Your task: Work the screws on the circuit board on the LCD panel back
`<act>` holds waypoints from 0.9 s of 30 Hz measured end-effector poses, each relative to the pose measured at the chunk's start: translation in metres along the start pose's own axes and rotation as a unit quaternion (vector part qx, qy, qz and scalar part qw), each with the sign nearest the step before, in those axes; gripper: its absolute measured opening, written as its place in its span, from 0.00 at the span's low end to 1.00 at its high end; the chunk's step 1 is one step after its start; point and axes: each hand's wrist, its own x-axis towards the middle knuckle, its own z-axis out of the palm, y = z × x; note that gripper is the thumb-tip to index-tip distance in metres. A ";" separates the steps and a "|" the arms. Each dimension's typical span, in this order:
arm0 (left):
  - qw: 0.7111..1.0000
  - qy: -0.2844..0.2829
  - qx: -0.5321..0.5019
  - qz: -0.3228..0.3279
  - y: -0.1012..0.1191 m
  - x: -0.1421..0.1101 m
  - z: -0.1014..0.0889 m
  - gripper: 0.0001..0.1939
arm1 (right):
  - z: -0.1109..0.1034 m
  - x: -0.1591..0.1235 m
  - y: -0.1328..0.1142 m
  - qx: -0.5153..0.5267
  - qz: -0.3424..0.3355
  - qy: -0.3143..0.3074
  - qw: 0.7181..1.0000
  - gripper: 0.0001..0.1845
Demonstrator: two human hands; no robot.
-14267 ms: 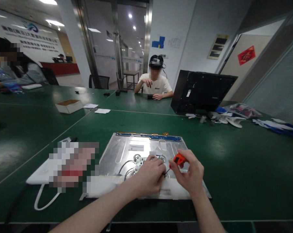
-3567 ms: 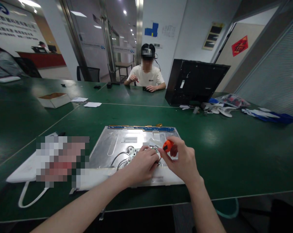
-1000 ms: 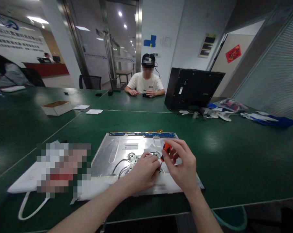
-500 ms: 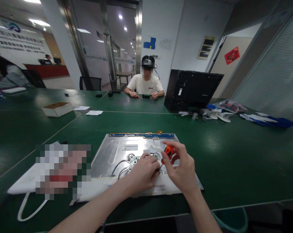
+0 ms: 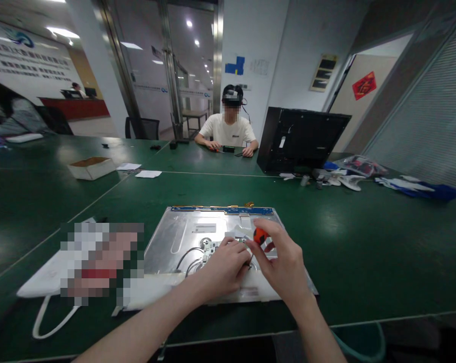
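Observation:
A silver display panel (image 5: 163, 237) lies back side up in front of me, with a blue circuit strip (image 5: 205, 209) along its far edge. On its middle sits a small green-white circuit board (image 5: 210, 248) with dark cables beside it. My left hand (image 5: 230, 262) rests over this board, fingers bent and close together. Whatever its fingertips grip is hidden. Just to the right, my right hand (image 5: 284, 259) pinches the orange and black handle of a screwdriver (image 5: 260, 235). The handle is tilted, and its tip is hard to make out near my left fingers.
Left of the panel lies a white pouch (image 5: 42, 277) with a strap, partly pixelated. Farther back are an open white box (image 5: 92, 169), papers (image 5: 148, 174) and a black monitor (image 5: 303, 138). Across the green table (image 5: 364, 252), a person (image 5: 228, 128) handles a small dark object.
The screwdriver handle has turned and tilted slightly left in my right fingers. My left hand stays over the board. Across the table, the person's hands have shifted.

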 end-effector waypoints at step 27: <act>1.000 -0.007 0.004 -0.010 0.001 0.000 -0.003 0.05 | -0.004 0.000 0.004 0.081 0.012 -0.032 0.996 0.18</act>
